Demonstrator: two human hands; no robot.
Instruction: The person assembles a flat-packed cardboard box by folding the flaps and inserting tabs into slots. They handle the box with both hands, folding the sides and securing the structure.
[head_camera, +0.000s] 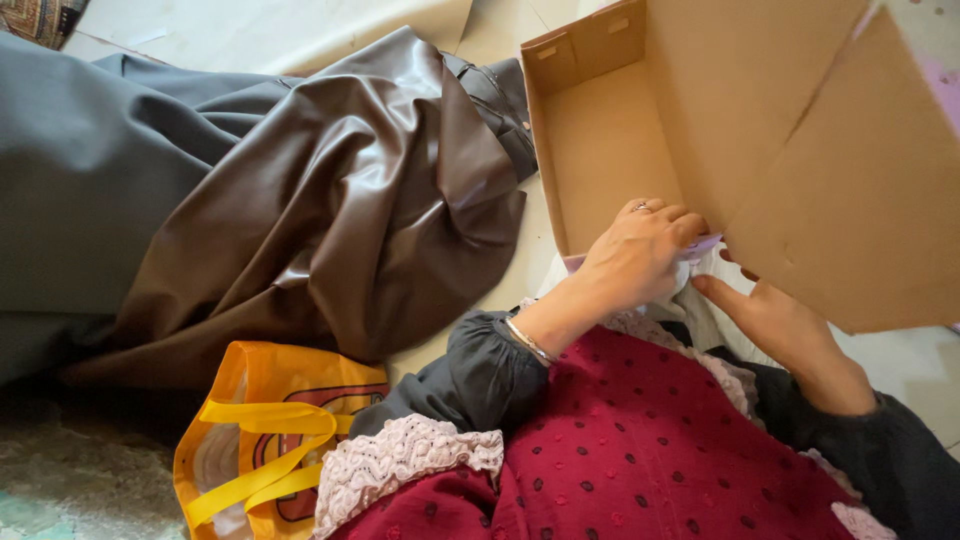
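At the near edge of an open cardboard box (610, 150), which lies on a pale floor (250, 30), both hands of the person work at a small bundle of white and lilac cloth (700, 255). The left hand (640, 255) rests over the box's lower rim with fingers curled down onto the cloth, a ring on one finger and a thin bracelet (528, 341) at the wrist; its grip on the cloth appears closed. The right hand (770, 315) lies just beside it, partly hidden behind the box's large raised flap (850, 200); its thumb points toward the cloth, but whether its fingers grip anything cannot be told. The cloth sits between the two hands, at the box's rim, and its full shape is hidden.

Both forearms wear dark grey gathered sleeves (470, 375). Below them spreads a dark red dotted garment (640, 450) edged with pale pink lace (400, 460).

To the left of the box, a glossy brown leather-like fabric (340, 210) lies crumpled over a larger grey fabric (90, 170). Near the lower left corner stands an orange carrier bag (270, 430) with yellow handles, just beside the lace trim and touching the brown fabric's lower edge.
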